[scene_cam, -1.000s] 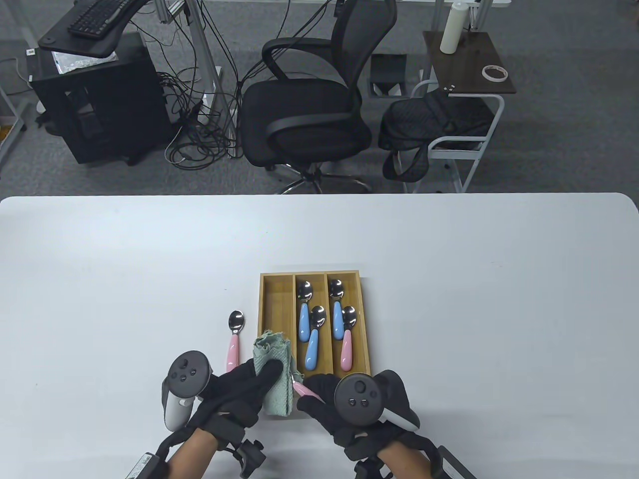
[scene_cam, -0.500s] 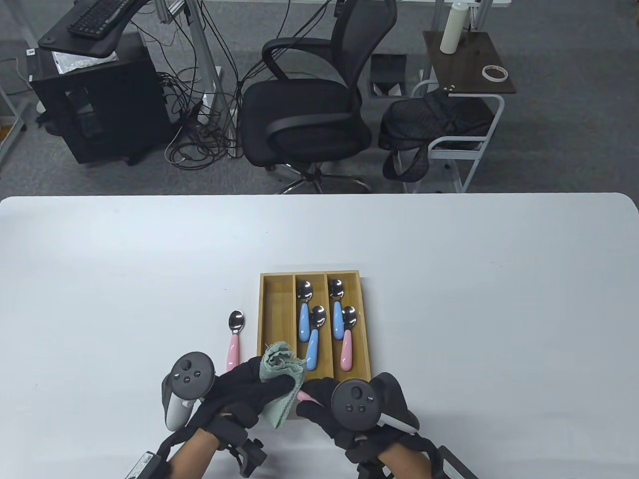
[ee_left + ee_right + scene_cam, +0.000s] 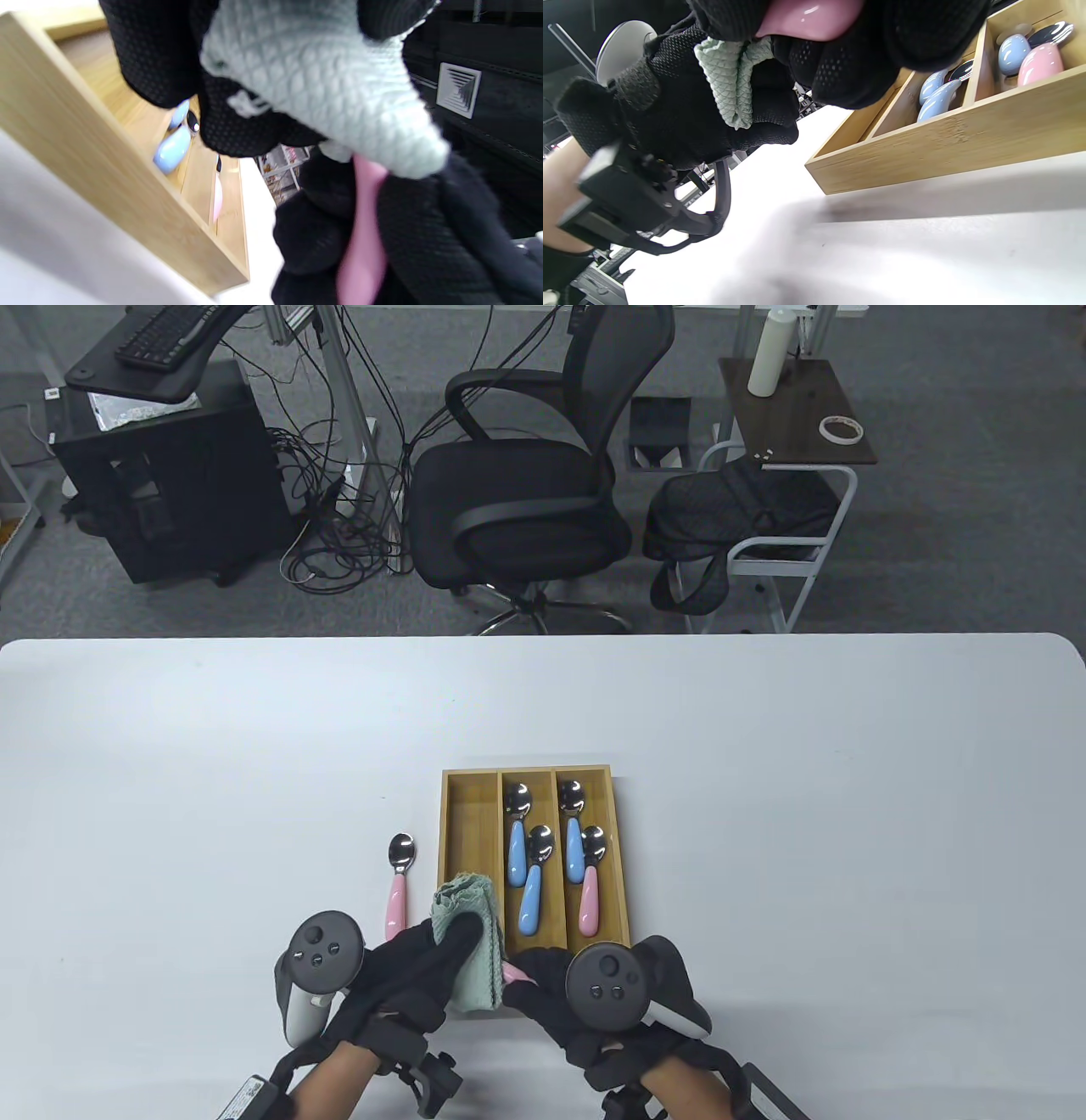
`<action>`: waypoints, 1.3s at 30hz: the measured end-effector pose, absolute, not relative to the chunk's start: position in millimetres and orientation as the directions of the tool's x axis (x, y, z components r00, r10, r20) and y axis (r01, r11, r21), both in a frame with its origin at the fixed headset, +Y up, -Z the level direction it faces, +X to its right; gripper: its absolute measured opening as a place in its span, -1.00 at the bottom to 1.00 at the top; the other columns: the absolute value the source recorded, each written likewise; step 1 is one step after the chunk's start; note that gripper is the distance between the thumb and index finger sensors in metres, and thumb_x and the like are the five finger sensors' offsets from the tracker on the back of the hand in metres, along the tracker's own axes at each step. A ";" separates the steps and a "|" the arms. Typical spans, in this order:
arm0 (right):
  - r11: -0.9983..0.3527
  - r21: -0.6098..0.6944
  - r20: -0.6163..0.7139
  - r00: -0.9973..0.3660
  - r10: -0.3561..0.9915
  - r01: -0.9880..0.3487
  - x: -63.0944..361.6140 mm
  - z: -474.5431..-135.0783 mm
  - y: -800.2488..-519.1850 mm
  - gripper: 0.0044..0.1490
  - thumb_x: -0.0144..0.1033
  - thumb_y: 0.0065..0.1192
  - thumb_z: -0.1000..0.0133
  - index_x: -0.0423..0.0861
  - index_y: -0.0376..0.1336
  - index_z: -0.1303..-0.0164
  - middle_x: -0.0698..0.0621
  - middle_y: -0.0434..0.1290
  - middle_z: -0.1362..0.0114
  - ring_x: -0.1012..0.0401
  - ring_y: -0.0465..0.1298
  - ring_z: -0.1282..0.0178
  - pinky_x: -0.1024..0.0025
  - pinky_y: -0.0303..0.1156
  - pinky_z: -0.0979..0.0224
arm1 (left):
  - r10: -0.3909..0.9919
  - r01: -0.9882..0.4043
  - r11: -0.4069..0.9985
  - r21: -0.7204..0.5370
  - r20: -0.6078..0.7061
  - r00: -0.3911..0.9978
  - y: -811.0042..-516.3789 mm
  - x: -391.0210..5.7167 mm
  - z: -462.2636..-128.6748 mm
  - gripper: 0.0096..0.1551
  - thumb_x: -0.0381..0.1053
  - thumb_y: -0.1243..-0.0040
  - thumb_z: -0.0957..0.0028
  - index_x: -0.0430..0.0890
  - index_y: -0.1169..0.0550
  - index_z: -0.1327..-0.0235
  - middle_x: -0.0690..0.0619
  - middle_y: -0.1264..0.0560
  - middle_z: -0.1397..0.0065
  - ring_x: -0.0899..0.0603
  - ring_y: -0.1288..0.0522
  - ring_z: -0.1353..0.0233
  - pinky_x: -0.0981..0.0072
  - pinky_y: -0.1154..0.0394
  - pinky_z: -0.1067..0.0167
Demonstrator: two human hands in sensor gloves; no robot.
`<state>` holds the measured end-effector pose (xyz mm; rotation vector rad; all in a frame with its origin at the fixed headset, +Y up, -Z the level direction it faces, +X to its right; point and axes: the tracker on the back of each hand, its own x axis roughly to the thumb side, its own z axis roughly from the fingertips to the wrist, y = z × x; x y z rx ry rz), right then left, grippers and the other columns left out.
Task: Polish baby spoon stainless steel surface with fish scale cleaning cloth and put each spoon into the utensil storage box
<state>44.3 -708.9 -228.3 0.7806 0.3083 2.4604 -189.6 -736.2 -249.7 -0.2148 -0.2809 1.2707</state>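
My left hand (image 3: 416,967) grips the pale green fish scale cloth (image 3: 465,937) (image 3: 322,80) (image 3: 729,72), wrapped over the bowl end of a pink-handled baby spoon (image 3: 514,976) (image 3: 360,250) (image 3: 806,19). My right hand (image 3: 551,988) holds that spoon by its pink handle. The spoon's steel bowl is hidden inside the cloth. Both hands hover over the near left corner of the wooden utensil storage box (image 3: 454,814) (image 3: 925,148). Another pink-handled spoon (image 3: 397,882) lies on the table left of the box.
The box's middle and right compartments hold several spoons: blue-handled ones (image 3: 530,891) and one pink-handled (image 3: 589,891). Its left compartment shows bare wood. The white table (image 3: 764,814) stretches wide on both sides. An office chair (image 3: 517,475) stands beyond the far edge.
The cloth went from upright to bunched and tilted right, and now stands upright again over the spoon end. My left thumb slid along it. Both hands stayed in place.
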 end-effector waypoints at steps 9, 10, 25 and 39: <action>-0.843 0.385 0.467 -0.709 0.528 -0.375 42.7 -229.9 -715.4 -0.42 0.00 -0.09 -0.37 -0.13 0.15 -0.45 -0.04 0.42 -0.30 0.12 0.60 -0.05 0.25 0.58 -0.12 | 0.981 -0.869 0.156 -0.469 -0.028 0.191 -744.9 -189.5 -257.9 -0.41 0.05 -0.24 -0.24 -0.21 -0.45 -0.43 -0.07 -0.61 -0.30 -0.17 -0.70 -0.23 -0.09 -0.58 -0.23; -0.844 0.386 0.468 -0.709 0.527 -0.372 42.4 -229.8 -715.6 -0.42 0.00 -0.09 -0.37 -0.13 0.14 -0.45 -0.04 0.42 -0.30 0.11 0.60 -0.05 0.24 0.58 -0.12 | 0.981 -0.870 0.162 -0.466 -0.022 0.195 -744.6 -189.2 -257.8 -0.41 0.04 -0.28 -0.23 -0.19 -0.45 -0.43 -0.06 -0.61 -0.30 -0.16 -0.70 -0.23 -0.08 -0.58 -0.23; -0.828 0.423 0.470 -0.692 0.547 -0.368 38.0 -226.5 -715.7 -0.43 0.01 -0.08 -0.37 -0.10 0.16 -0.45 -0.02 0.43 -0.30 0.11 0.62 -0.06 0.24 0.59 -0.12 | 0.909 -0.878 0.416 -0.236 0.149 0.390 -734.3 -189.6 -249.2 -0.32 0.35 -0.33 0.02 -0.13 -0.61 -0.12 0.10 -0.71 -0.01 0.02 -0.78 0.02 0.08 -0.67 -0.08; -0.830 0.405 0.448 -0.708 0.546 -0.384 41.5 -228.4 -714.5 -0.40 0.02 -0.13 -0.38 -0.15 0.16 -0.44 -0.04 0.44 -0.27 0.12 0.62 -0.01 0.27 0.60 -0.09 | 0.989 -0.892 0.121 -0.435 -0.029 0.147 -746.5 -189.9 -255.6 -0.39 0.12 -0.10 -0.29 -0.30 -0.49 -0.36 -0.12 -0.64 -0.24 -0.16 -0.74 -0.15 -0.05 -0.62 -0.16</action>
